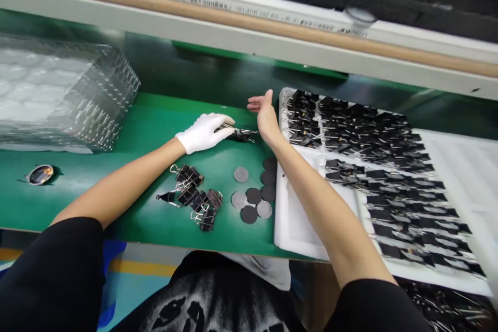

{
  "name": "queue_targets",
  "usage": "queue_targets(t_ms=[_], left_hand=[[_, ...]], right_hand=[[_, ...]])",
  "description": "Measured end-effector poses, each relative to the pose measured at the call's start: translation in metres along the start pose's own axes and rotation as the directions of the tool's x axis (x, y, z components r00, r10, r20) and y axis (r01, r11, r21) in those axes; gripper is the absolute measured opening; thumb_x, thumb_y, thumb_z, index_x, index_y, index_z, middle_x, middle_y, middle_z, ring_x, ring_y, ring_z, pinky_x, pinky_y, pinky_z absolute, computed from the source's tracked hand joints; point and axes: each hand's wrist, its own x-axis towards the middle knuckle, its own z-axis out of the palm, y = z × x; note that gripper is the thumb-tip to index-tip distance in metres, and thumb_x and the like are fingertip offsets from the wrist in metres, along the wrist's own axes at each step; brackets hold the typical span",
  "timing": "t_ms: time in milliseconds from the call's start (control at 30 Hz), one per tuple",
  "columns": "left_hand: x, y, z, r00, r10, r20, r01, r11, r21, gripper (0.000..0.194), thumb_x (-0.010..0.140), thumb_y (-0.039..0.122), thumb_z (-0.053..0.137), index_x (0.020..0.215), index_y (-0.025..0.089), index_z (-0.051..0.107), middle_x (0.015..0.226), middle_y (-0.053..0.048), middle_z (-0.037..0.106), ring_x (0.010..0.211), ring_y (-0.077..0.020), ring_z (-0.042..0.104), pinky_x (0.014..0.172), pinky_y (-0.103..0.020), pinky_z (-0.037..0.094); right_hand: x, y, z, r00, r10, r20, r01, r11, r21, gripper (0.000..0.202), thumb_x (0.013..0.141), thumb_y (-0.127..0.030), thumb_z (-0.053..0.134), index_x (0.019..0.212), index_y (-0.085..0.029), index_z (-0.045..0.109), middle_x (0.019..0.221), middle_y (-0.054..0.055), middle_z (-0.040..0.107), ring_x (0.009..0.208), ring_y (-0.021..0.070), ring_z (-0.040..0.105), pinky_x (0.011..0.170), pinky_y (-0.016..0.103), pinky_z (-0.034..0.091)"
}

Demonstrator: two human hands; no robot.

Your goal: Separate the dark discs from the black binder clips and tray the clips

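Note:
My left hand point(204, 133), in a white glove, is closed with thumb and fingers around the near end of a row of black binder clips point(241, 136) with wire handles; how many it grips is hidden. Just right of that row is my right hand point(266, 116), bare, fingers stretched out and apart, with nothing seen in it. Closer to my body lies a loose heap of black binder clips point(189, 193). Right of the heap, several flat round discs, grey point(240, 174) and black point(249, 214), lie on the green table point(148, 166).
White foam trays point(283, 207) filled with rows of black binder clips point(361, 132) stand at the right. A stack of clear plastic trays point(58, 93) is at the left, with a round ringed piece point(41, 174) before it. A shelf edge point(233, 21) crosses above the table.

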Motion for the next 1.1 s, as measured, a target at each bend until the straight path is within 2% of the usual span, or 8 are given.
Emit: queue_targets(t_ms=[100,200,400,600,700,867,1000,1100], left_hand=[[0.002,0.003,-0.004,0.969,-0.212,-0.123,0.195,0.971,-0.139,0.051,0.109,0.050,0.031,0.096,0.021,0.071,0.093,-0.009,0.079,0.088,-0.0259,0.074,0.080,-0.038,0.052],[0.003,0.008,-0.008,0.929,-0.343,-0.139,0.310,0.927,-0.213,0.065,0.110,0.052,0.023,0.066,0.024,0.061,0.061,-0.007,0.067,0.064,-0.0236,0.067,0.070,-0.037,0.049],[-0.001,0.013,-0.012,0.923,-0.379,-0.067,0.367,0.920,-0.140,0.076,0.110,0.057,0.018,0.047,0.026,0.048,0.051,-0.008,0.060,0.061,-0.0231,0.063,0.082,-0.040,0.051],[-0.006,0.002,-0.004,0.935,-0.339,-0.100,0.304,0.916,-0.263,0.073,0.107,0.066,0.018,0.077,0.022,0.068,0.064,-0.008,0.070,0.069,-0.0248,0.070,0.077,-0.039,0.055],[-0.004,-0.001,-0.004,0.917,-0.373,-0.143,0.265,0.836,-0.480,0.083,0.104,0.075,0.012,0.103,0.019,0.073,0.072,-0.007,0.072,0.066,-0.0207,0.067,0.072,-0.034,0.056],[-0.001,0.006,-0.011,0.937,-0.329,-0.118,0.237,0.846,-0.478,0.068,0.103,0.076,0.031,0.097,0.022,0.073,0.075,-0.006,0.073,0.068,-0.0216,0.065,0.078,-0.039,0.058],[-0.001,0.010,-0.014,0.953,-0.296,-0.073,0.229,0.852,-0.470,0.056,0.104,0.072,0.036,0.095,0.031,0.074,0.076,0.002,0.073,0.072,-0.0220,0.065,0.081,-0.042,0.057],[-0.002,0.012,-0.014,0.955,-0.290,-0.055,0.230,0.849,-0.476,0.050,0.105,0.069,0.039,0.094,0.035,0.074,0.078,0.005,0.072,0.075,-0.0219,0.065,0.086,-0.044,0.057]], right_hand=[[-0.009,-0.002,-0.015,0.950,-0.140,0.280,0.091,0.979,0.182,0.060,0.103,-0.071,0.044,0.126,-0.021,0.065,0.120,0.012,0.073,0.104,0.0199,0.073,0.091,0.034,0.058],[-0.023,0.005,-0.017,0.892,-0.226,0.391,0.158,0.967,0.198,0.052,0.078,-0.046,0.084,0.119,-0.018,0.070,0.110,0.009,0.075,0.089,0.0179,0.072,0.086,0.033,0.060],[-0.030,0.022,-0.001,0.910,-0.171,0.379,0.072,0.963,0.261,0.032,0.079,-0.034,0.081,0.104,-0.015,0.078,0.085,0.002,0.074,0.071,0.0130,0.065,0.076,0.030,0.056],[-0.035,0.013,-0.005,0.927,-0.221,0.302,0.187,0.972,0.139,0.023,0.085,-0.027,0.077,0.105,-0.016,0.079,0.088,0.004,0.077,0.079,0.0176,0.070,0.081,0.032,0.055],[-0.053,-0.005,-0.044,0.925,-0.310,0.221,0.329,0.943,-0.056,0.022,0.090,-0.024,0.072,0.111,-0.019,0.079,0.102,0.007,0.080,0.092,0.0221,0.073,0.091,0.037,0.055],[-0.118,-0.014,-0.165,0.908,-0.404,0.108,0.418,0.881,-0.221,0.023,0.096,-0.036,0.070,0.114,-0.028,0.081,0.130,0.007,0.076,0.126,0.0288,0.068,0.113,0.047,0.050],[-0.171,0.019,-0.239,0.942,-0.335,-0.012,0.309,0.881,-0.359,0.024,0.090,-0.054,0.077,0.101,-0.034,0.084,0.142,0.006,0.069,0.141,0.0335,0.056,0.123,0.058,0.041],[-0.199,0.058,-0.255,0.969,-0.247,-0.010,0.221,0.882,-0.417,0.023,0.090,-0.059,0.077,0.097,-0.039,0.085,0.151,0.005,0.064,0.147,0.0355,0.051,0.125,0.063,0.037]])
